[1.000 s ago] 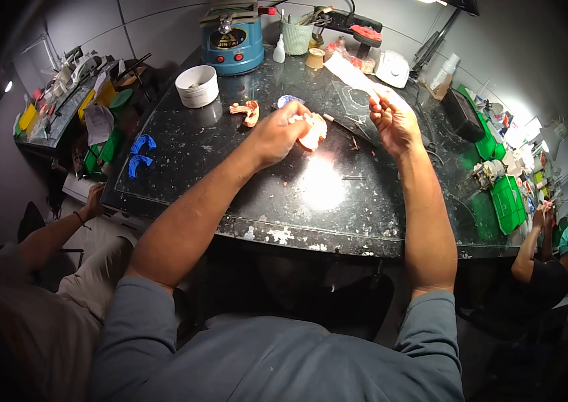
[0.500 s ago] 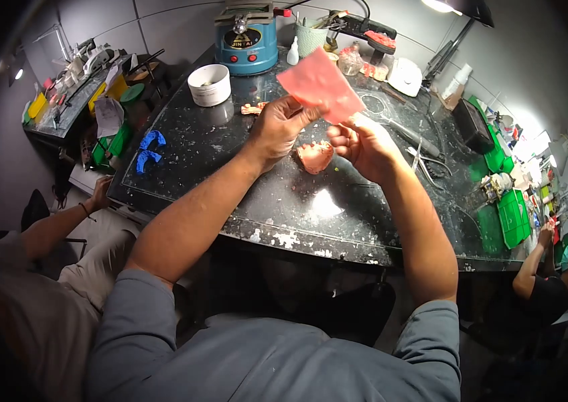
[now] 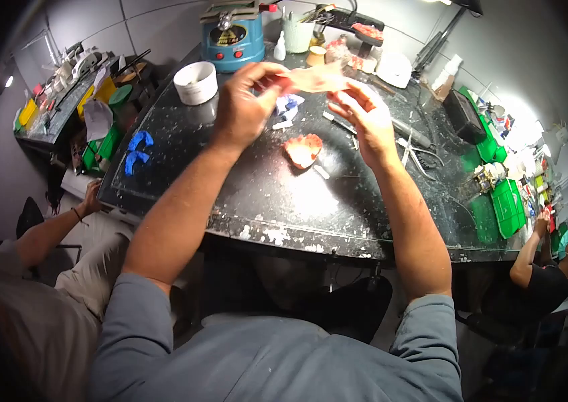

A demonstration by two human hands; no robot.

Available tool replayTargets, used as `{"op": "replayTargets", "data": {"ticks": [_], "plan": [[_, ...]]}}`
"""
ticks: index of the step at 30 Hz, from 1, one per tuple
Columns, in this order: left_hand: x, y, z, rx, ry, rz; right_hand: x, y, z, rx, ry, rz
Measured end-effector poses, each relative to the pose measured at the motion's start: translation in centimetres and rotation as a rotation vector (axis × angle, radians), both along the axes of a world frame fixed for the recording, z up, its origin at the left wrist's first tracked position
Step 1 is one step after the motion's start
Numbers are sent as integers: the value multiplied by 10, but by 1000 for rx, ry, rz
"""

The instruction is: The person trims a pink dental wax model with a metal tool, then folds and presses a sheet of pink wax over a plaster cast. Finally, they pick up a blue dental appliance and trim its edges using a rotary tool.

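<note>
A pink wax sheet [image 3: 317,79], smeared by motion and seen nearly edge-on, is held up over the dark bench between my two hands. My left hand [image 3: 244,107] pinches its left end between thumb and fingers. At the right end, the curled fingers of my right hand [image 3: 364,114] hold the sheet's edge. Below and between the hands, a pink and pale dental model [image 3: 303,151] rests on the bench. Just beyond it lie white and blue scraps [image 3: 289,107], close to my left wrist.
A white pot [image 3: 195,84] and a blue machine [image 3: 233,43] stand at the back left. Blue arch-shaped pieces [image 3: 138,151] lie on the left. Pliers [image 3: 410,153] and a green tray [image 3: 508,208] are at right. Other people sit on both sides.
The wax sheet has tipped from facing me to nearly edge-on. Both hands are a little higher and farther apart. The whole view has shifted slightly.
</note>
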State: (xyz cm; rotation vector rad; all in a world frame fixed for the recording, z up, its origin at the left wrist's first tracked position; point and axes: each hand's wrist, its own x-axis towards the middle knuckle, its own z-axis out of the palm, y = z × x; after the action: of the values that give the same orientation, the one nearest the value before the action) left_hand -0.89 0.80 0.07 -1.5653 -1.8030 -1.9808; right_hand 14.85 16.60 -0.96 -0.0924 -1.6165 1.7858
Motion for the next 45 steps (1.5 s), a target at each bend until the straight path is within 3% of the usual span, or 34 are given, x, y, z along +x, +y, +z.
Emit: {"op": "replayTargets", "data": {"ticks": [3, 7, 8, 10, 11, 13, 15, 21, 23, 25, 27, 29, 31, 34, 37, 38, 45], "plan": [[-37, 1, 14, 47, 75, 198, -19, 46, -16, 85, -240, -218], [-57, -2, 19, 179, 308, 445, -82, 131, -27, 395, -533, -539], [-60, -3, 18, 204, 360, 411, -97, 140, -24, 403, -523, -542], [-66, -5, 21, 272, 497, 430, -127, 150, -22, 472, -581, -819], [-69, -8, 22, 255, 502, 445, -140, 157, -18, 504, -754, -846], [-77, -10, 21, 250, 546, 492, -168, 190, -28, 631, -864, -865], [-83, -13, 20, 246, 577, 534, -181, 199, -40, 625, -844, -983], [-75, -13, 22, 270, 587, 540, -161, 174, -24, 712, -890, -991], [-78, -14, 21, 270, 573, 565, -151, 165, -21, 592, -824, -938], [-84, -17, 21, 250, 621, 608, -133, 143, -15, 633, -795, -949], [-89, -18, 23, 323, 612, 627, -109, 116, -8, 632, -548, -900], [-94, -16, 18, 339, 496, 601, -86, 84, -5, 612, -482, -869], [-98, -13, 16, 349, 489, 601, -67, 49, -3, 581, -170, -668], [-94, -13, 17, 365, 440, 574, -51, -8, 16, 674, -155, -662], [-88, -15, 19, 357, 404, 570, -49, -46, 28, 662, -133, -489], [-87, -17, 20, 362, 445, 611, -56, -42, 16, 709, -30, -454], [-70, -25, 26, 348, 526, 589, -54, -48, 13, 713, -58, -442]]}}
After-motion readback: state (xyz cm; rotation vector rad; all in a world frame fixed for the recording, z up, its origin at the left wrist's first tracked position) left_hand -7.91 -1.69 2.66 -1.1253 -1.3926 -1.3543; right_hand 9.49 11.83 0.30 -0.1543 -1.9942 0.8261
